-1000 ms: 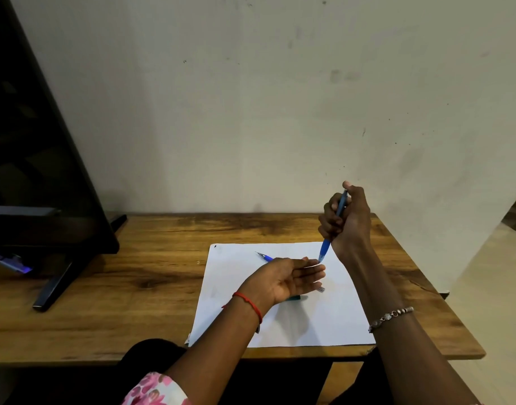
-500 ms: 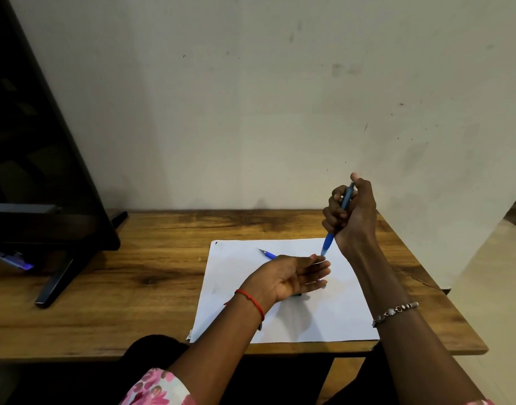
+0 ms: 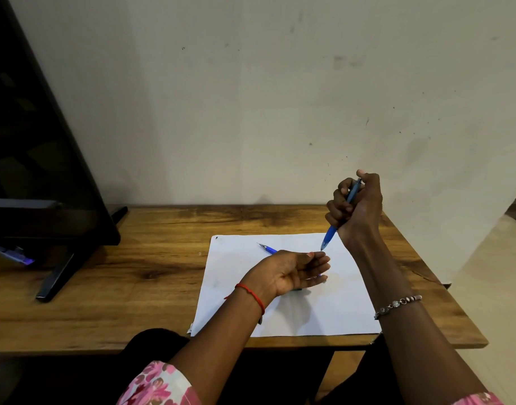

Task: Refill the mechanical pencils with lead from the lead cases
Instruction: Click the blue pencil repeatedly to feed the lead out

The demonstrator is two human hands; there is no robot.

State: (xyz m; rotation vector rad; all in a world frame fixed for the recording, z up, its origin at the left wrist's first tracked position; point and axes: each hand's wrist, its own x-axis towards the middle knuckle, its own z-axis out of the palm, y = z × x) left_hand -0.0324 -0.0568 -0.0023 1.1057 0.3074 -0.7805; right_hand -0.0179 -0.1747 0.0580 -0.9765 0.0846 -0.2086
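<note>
Two bare forearms come in from the near edge, with a pink floral sleeve (image 3: 160, 384) on the left one. A red thread (image 3: 250, 293) is round the left wrist and a beaded bracelet (image 3: 397, 304) on the right wrist. Both arms reach over a white sheet of paper (image 3: 324, 314) lying flat on the wooden table (image 3: 133, 258), with the sheet's near edge close to the table's front edge. The left hand (image 3: 291, 271) is over the middle of the sheet, palm up, fingers relaxed and a bit cupped, gripping nothing I can make out; can't tell if it touches the paper. A small dark bit (image 3: 298, 289) pokes out under the heel of that hand, too hidden to identify. Just beyond it a second blue pencil (image 3: 267, 248) lies on the paper, tip pointing far-left, back end hidden behind the left hand. The right hand (image 3: 356, 209) is raised above the sheet's far right corner, fist clenched round a blue mechanical pencil (image 3: 329, 236) with the thumb up at the cap end. That pencil is tilted, tip down and leftward, right at the left fingertips (image 3: 324, 260); contact unclear. Farther left on the table stands a black monitor (image 3: 31, 141), its stand foot (image 3: 55, 282) angled toward the front. A scuffed pale wall (image 3: 250, 97) is behind everything.
</note>
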